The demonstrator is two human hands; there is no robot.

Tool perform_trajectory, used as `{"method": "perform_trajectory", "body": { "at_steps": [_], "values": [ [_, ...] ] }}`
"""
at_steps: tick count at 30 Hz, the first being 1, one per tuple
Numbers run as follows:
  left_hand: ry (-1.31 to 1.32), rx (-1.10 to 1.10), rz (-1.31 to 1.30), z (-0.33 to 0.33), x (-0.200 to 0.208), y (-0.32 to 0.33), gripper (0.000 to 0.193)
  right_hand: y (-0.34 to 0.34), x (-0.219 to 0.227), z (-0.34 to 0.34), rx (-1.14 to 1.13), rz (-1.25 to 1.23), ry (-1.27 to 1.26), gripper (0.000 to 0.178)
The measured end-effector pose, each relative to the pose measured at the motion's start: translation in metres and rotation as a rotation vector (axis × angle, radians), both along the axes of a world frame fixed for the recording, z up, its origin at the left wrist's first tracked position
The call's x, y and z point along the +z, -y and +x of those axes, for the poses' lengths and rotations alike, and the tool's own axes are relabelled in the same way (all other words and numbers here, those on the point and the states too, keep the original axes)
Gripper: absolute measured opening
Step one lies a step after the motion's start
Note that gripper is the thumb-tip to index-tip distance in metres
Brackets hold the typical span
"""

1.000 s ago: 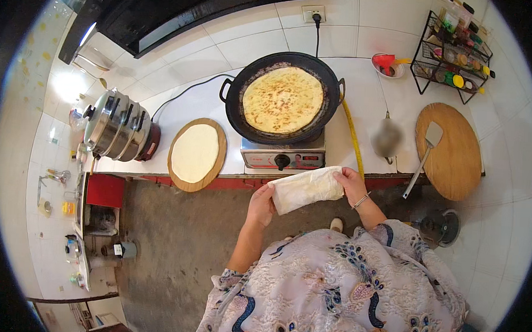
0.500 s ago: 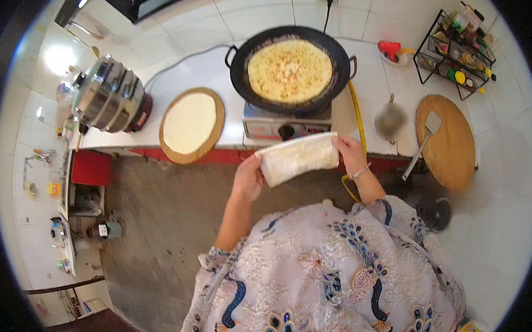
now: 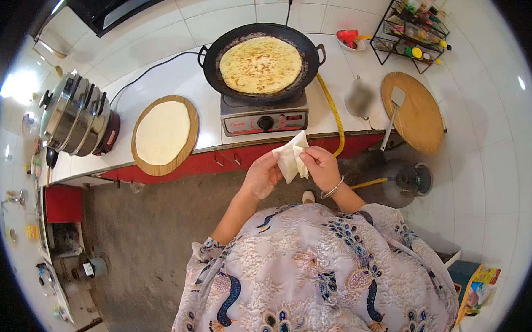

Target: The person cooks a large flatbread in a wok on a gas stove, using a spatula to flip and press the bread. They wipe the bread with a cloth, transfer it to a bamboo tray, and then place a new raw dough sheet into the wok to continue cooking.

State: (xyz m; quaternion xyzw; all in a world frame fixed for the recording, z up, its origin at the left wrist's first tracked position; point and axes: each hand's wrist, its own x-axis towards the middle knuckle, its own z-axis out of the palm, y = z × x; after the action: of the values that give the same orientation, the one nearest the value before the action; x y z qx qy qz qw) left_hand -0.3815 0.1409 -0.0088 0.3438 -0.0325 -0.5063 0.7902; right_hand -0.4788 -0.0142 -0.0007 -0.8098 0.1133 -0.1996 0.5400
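In front of the counter, my left hand [image 3: 262, 176] and my right hand [image 3: 323, 170] hold a thin off-white sheet [image 3: 289, 161] between them. It is bunched and folded, with a pointed upper corner; paper or cloth, I cannot tell. The fingers of both hands are closed on its sides. Beyond them, a browned round flatbread [image 3: 261, 65] lies flat in a black two-handled pan [image 3: 309, 64] on a gas stove [image 3: 238, 124]. To the left, a pale rolled-out dough round [image 3: 163, 133] rests on a round wooden board [image 3: 194, 127].
A stacked steamer [image 3: 78, 119] stands at the counter's left. On the right, a spatula [image 3: 398, 96] lies across another wooden board [image 3: 422, 122]. A spice rack [image 3: 411, 33] and a small bowl [image 3: 355, 45] stand behind. A yellow hose [image 3: 333, 112] hangs past the counter edge.
My hands have come closer together, and the sheet, stretched wide and flat before, is now bunched and smaller. The view has shifted, so the counter things appear further left.
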Motion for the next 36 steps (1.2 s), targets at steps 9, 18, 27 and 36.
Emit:
{"method": "perform_trajectory", "body": {
  "at_steps": [9,18,27,36],
  "values": [
    [0.102,-0.009,0.033,-0.005,-0.010,0.023,0.032,0.005,-0.006,-0.013,0.168,-0.344,0.075,0.023],
    [-0.001,0.018,0.090,-0.001,0.002,0.065,0.034,0.062,-0.007,-0.019,-0.209,0.142,-0.025,0.031],
    [0.111,-0.125,0.202,-0.009,-0.011,0.135,0.032,0.143,-0.053,-0.040,-0.026,0.543,-0.170,0.023],
    [0.282,-0.158,0.383,-0.018,-0.038,0.172,0.025,0.196,-0.070,-0.050,-0.027,0.553,-0.138,0.019]
  ]
}}
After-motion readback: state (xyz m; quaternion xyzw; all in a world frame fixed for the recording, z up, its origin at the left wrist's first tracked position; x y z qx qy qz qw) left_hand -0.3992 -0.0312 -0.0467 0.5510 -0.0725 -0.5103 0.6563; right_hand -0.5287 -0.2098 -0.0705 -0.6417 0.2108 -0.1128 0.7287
